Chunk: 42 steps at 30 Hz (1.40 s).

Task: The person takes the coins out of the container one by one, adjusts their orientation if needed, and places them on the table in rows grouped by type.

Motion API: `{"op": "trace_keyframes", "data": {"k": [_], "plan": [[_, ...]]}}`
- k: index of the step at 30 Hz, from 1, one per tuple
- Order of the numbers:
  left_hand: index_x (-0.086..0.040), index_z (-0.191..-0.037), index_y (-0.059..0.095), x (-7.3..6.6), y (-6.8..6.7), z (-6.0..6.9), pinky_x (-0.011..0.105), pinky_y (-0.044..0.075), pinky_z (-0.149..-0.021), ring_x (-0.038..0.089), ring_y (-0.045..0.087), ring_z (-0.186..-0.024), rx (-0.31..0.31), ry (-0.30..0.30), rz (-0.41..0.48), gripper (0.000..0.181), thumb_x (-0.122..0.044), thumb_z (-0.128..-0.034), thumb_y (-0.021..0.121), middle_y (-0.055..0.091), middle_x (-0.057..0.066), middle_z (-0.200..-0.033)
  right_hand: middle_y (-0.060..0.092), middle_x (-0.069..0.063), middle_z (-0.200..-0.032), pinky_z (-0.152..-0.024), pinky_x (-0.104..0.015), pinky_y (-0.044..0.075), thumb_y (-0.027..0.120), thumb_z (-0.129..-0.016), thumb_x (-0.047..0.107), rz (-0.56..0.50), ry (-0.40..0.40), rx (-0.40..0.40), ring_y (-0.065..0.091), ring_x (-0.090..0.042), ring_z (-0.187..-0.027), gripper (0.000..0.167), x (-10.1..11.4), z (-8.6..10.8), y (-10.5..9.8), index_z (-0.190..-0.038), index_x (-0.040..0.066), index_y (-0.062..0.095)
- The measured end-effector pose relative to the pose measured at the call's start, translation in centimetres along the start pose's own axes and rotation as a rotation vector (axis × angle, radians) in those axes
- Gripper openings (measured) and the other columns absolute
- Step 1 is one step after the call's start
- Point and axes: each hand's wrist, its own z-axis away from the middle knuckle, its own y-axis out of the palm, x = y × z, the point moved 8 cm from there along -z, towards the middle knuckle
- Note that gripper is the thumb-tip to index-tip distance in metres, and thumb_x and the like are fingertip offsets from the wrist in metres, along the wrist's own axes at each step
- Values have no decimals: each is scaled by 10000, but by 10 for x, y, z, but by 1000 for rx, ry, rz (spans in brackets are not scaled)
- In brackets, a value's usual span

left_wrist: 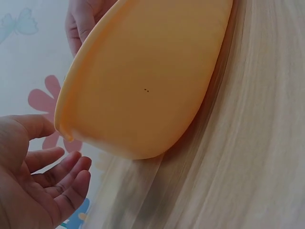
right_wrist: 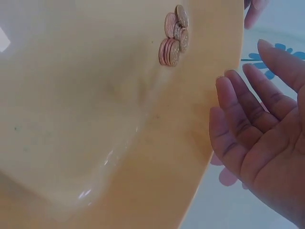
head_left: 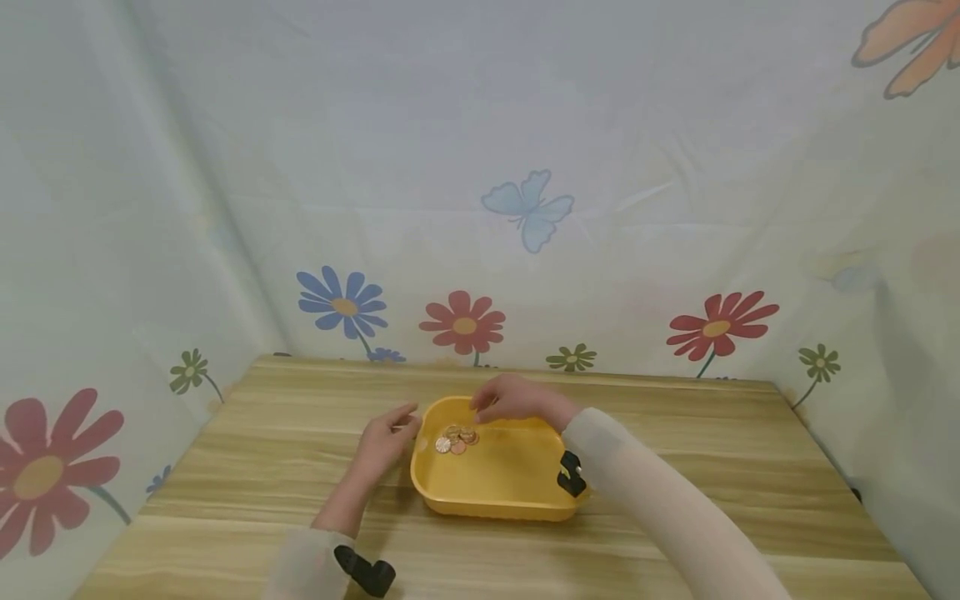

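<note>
A yellow plastic basin (head_left: pixel 504 477) stands on the table, with several coins (head_left: pixel 457 440) bunched near its left side. Some of the coins (right_wrist: pixel 170 51) are stacked face to face in the right wrist view. My left hand (head_left: pixel 386 437) is beside the basin's left rim, its fingers loosely bent and holding nothing; the thumb is at the rim in the left wrist view, where touch is hard to judge. My right hand (head_left: pixel 517 398) hovers over the basin's far side near the coins. In the right wrist view its palm faces up, fingers relaxed, with nothing in them.
A wood-grain table (head_left: pixel 300 467) extends on all sides of the basin. Behind it hangs a pale curtain (head_left: pixel 420 167) printed with flowers and a butterfly. Dark wrist cameras sit on both sleeves.
</note>
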Motion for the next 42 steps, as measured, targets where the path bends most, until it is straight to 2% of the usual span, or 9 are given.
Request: {"op": "trace_keyframes", "data": {"k": [3,7,12,17,23,27,33,37,42], "plan": [[36,-1441,541,1,1,2,402,619,-882,415,653,-1171,-1,-7,25,477,-187,-1022,580,634,303,-1321,728,-119,-1257,-985,-327,561,690,-970,199,-17,4,16,673,-231,-1145,353,0,-4,5,-1283,34,696],[54,-1437,538,2,4,3,376,630,-838,402,661,-1146,6,-9,70,466,-161,-1025,573,627,312,-1306,727,-118,-1251,-962,-315,569,690,-970,174,-45,18,33,672,-214,-1123,340,1,-8,11,-1278,28,696],[60,-1425,548,3,6,2,344,631,-794,373,676,-1102,-4,-11,79,452,-146,-1024,572,639,310,-1273,734,-105,-1234,-944,-294,563,701,-964,193,-14,-1,46,670,-192,-1091,325,6,-15,15,-1255,48,713],[59,-1414,560,7,7,1,344,626,-809,354,686,-1076,-20,-21,85,448,-141,-1014,580,658,306,-1249,743,-118,-1214,-914,-268,560,697,-962,180,11,-37,66,676,-183,-1061,310,10,-19,20,-1238,41,717],[63,-1398,575,6,7,4,347,618,-807,329,697,-1020,-33,-10,94,436,-139,-1012,583,685,302,-1189,745,-135,-1192,-821,-212,544,706,-942,148,-20,-54,84,662,-118,-935,317,11,-22,25,-1235,29,713],[56,-1396,579,6,9,4,301,600,-772,314,700,-985,-42,-8,105,430,-132,-1009,581,688,289,-1153,749,-128,-1148,-775,-183,527,702,-940,134,-37,-53,86,642,-77,-860,312,9,-26,30,-1232,24,712],[28,-1396,594,8,11,4,190,521,-676,245,672,-896,-63,-23,140,417,-132,-1011,586,686,251,-1077,753,-136,-1075,-706,-168,533,697,-941,87,-79,-31,76,664,-110,-786,293,5,-30,37,-1220,-3,704],[19,-1400,594,12,13,4,180,507,-655,203,626,-844,-74,-38,175,410,-122,-1016,584,678,236,-1032,759,-162,-1056,-689,-180,552,696,-938,59,-100,-34,68,692,-155,-775,282,4,-33,42,-1207,-26,702],[-8,-1408,597,15,17,5,185,501,-654,173,599,-813,-81,-61,180,409,-146,-1024,569,676,199,-994,769,-179,-1051,-663,-162,532,705,-934,56,-121,-31,56,696,-141,-769,291,3,-33,47,-1207,-41,695]]}}
